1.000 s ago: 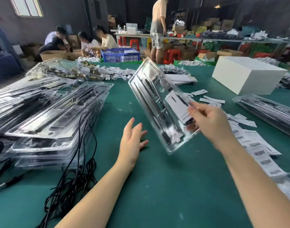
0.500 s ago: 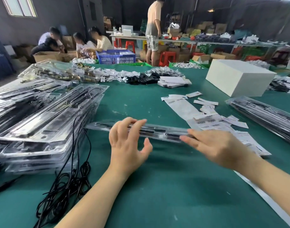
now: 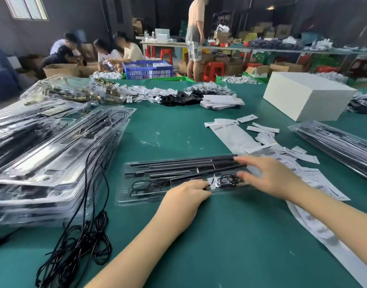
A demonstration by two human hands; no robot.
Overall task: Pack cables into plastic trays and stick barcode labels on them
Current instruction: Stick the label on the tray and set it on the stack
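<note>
The green table [image 3: 199,235] is carrying everything, and the clear plastic tray [image 3: 168,179] is lying flat near its middle, long axis running left to right across the person. Both hands are sitting at the tray's right half, so neither needs to reach far. The right hand [image 3: 270,179] is hovering over the right end with fingers spread and blurred; whether it is touching is unclear. The left hand [image 3: 186,194] is pressing its fingertips on the near edge by a small white label [image 3: 211,182]; a pinch cannot be told. Loose barcode labels [image 3: 282,154] are lying just right of the tray, nearer the right hand.
</note>
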